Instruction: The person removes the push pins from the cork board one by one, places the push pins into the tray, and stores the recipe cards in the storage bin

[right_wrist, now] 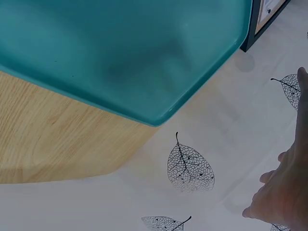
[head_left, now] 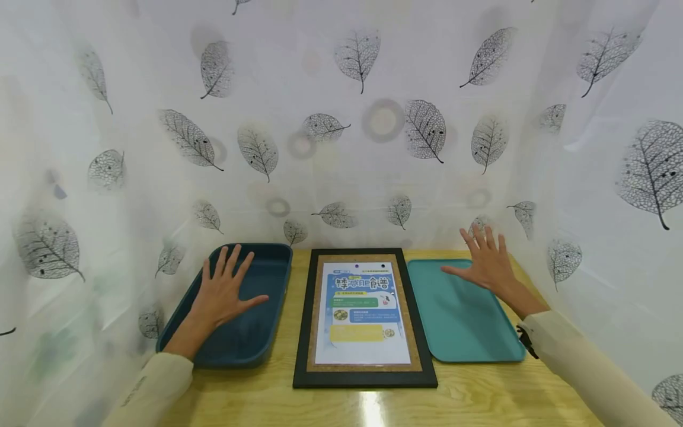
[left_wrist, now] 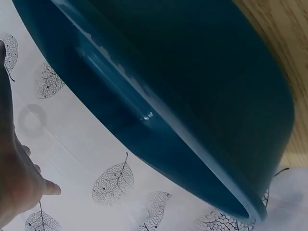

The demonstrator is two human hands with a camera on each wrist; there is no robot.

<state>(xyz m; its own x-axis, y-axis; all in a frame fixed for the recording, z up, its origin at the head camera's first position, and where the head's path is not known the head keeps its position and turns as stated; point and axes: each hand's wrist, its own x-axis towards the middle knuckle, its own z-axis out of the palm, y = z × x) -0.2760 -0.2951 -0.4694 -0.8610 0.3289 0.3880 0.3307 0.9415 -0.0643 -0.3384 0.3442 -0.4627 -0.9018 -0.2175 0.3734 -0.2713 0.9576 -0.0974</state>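
Observation:
My left hand (head_left: 221, 296) is held above a deep dark blue bin (head_left: 277, 320) on the left, fingers spread and nothing in them. On the right, my right hand (head_left: 488, 267) hovers over a shallow teal tray (head_left: 459, 320), its fingers also spread and holding nothing. Between bin and tray lies a black-framed board (head_left: 365, 379) with a printed sheet (head_left: 363, 353) showing blue, green and yellow blocks of text. In the left wrist view the bin's side (left_wrist: 216, 72) fills much of the picture, apart from the hand. The right wrist view shows the tray (right_wrist: 120, 62) below the hand.
All three things stand on a light wooden table (head_left: 267, 397). A white curtain (head_left: 341, 172) printed with dark leaves hangs behind the table and along both sides, close to the bin and the tray.

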